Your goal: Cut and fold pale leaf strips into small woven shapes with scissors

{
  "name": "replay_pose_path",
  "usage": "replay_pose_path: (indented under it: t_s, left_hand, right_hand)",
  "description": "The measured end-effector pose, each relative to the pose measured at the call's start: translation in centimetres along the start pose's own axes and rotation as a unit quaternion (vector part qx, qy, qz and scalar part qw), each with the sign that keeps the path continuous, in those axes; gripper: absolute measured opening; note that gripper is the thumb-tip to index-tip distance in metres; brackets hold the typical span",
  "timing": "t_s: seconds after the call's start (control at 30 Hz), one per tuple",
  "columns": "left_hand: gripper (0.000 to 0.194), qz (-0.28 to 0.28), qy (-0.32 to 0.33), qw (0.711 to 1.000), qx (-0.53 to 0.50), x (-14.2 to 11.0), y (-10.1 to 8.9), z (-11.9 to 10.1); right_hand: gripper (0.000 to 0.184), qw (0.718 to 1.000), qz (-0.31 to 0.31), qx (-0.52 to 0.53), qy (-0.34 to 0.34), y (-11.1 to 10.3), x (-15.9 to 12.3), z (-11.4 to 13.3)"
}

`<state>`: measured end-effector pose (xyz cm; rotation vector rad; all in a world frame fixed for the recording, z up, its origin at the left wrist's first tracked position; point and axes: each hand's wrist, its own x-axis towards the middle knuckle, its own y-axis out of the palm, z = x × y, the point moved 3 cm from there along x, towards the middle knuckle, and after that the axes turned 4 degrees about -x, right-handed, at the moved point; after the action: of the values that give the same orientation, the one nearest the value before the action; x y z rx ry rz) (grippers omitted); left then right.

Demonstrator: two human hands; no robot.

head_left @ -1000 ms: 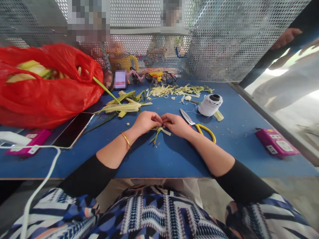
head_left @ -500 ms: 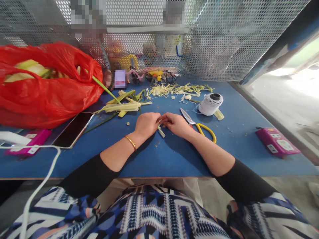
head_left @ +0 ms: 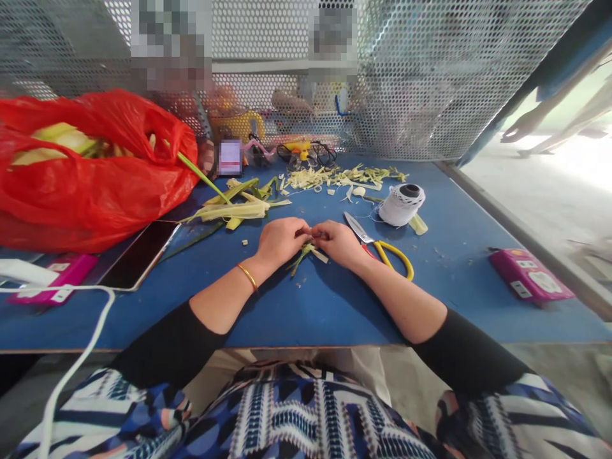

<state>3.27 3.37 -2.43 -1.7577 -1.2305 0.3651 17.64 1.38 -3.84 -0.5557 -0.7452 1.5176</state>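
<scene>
two hands in tight together over the table [head_left: 310,312], right at the middle! left hand [head_left: 282,241] with a gold bangle [head_left: 248,276] at the wrist, clenched in a pinch, grip on the upper end of a small green sprig [head_left: 300,260]. right hand [head_left: 338,243] in from the other side, bent inward at the fingers, grip on that same upper end, exact hold hidden behind the knuckles. and below the fingers, in plain sight, the lower end of the sprig, pointed toward the near edge, with a pale strip [head_left: 319,255] slanting off to the right.

just beside the right hand, scissors [head_left: 391,257], blades away, yellow handles by the forearm. beyond, a spool of white thread [head_left: 401,206] with a pale leaf piece [head_left: 419,224] beside it. behind the hands, a long scatter of pale green bits [head_left: 310,177]; over to the left, a heap of leaf strips [head_left: 234,209], then a bulging red bag [head_left: 119,197] with leafy pieces inside. near that bag, a dark-screened device [head_left: 141,256], flat. far right, well apart, a pink box [head_left: 530,275]. at the back, a perforated panel [head_left: 421,95].
</scene>
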Motion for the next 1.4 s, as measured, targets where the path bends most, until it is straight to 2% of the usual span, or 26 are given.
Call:
replay_pose_path:
  t_s: [0.23,0.4,0.63,0.73,0.87,1.17,1.4]
  left_hand:
    - [0.01,-0.005,-0.014,0.999,-0.032,0.14,-0.19,0.24]
    - [0.01,0.0,-0.035,0.998,-0.046,0.24,-0.18,0.4]
    - [0.011,-0.009,-0.02,0.999,-0.046,0.15,-0.22,0.25]
    - [0.011,-0.011,-0.012,0.998,-0.062,0.16,-0.24,0.24]
    - [0.01,-0.016,-0.025,0.996,-0.082,0.24,-0.26,0.42]
    - [0.008,-0.015,-0.039,0.995,-0.093,0.4,-0.25,0.76]
    - [0.007,-0.035,-0.011,0.994,-0.1,0.37,-0.12,0.65]
  right_hand:
    - [0.01,1.0,-0.016,0.01,0.0,-0.31,0.09,-0.13]
    - [0.014,0.999,0.012,0.029,0.02,-0.68,0.05,0.12]
    - [0.022,0.992,0.007,0.123,0.02,-0.23,0.07,-0.16]
    - [0.007,0.995,0.001,0.102,0.014,-0.23,0.15,-0.25]
    - [0.005,0.993,-0.004,0.108,0.044,-0.37,0.2,-0.44]
    - [0.011,0.973,0.001,0.21,0.096,-0.26,0.14,-0.4]
    - [0.012,0.987,0.0,0.158,0.031,-0.32,0.27,-0.23]
